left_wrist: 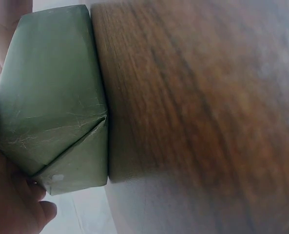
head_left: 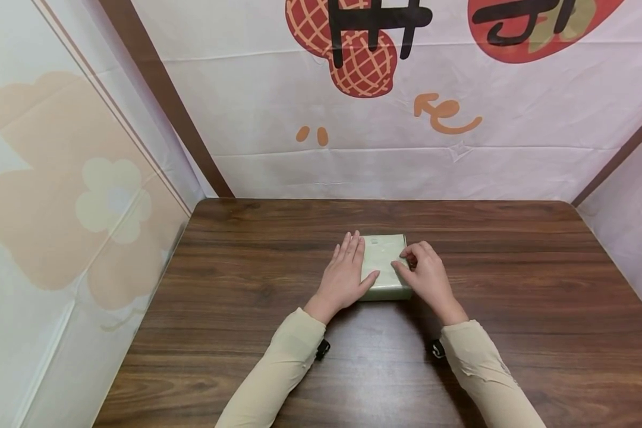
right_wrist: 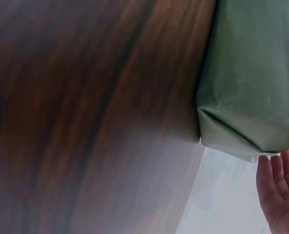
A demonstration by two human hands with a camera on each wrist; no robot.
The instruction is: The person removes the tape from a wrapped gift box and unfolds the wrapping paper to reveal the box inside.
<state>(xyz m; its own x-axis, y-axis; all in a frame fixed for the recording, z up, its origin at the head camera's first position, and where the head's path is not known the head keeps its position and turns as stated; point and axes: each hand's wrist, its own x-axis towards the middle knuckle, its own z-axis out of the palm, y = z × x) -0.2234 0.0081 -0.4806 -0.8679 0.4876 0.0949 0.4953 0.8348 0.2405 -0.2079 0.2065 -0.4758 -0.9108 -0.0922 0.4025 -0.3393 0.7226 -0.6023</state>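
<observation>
A pale green wrapped pack [head_left: 383,255], box-shaped, lies on the wooden table in the head view. Its folded, creased end shows in the left wrist view, where the green wrapping [left_wrist: 51,68] fills the upper left. My left hand [head_left: 345,273] rests flat along the pack's left side, fingers straight and thumb across its top. At the right edge my right hand [head_left: 427,276] pinches the pack with bent fingers, thumb over the top face. In the right wrist view the fingertips of the right hand [right_wrist: 283,187] meet the folded end of the pack [right_wrist: 251,78].
The dark wooden table [head_left: 235,279] extends around the pack on all sides. A printed cloth backdrop [head_left: 257,107] hangs behind it, with more cloth at the left [head_left: 59,208] and right. Black wrist straps sit by both sleeves.
</observation>
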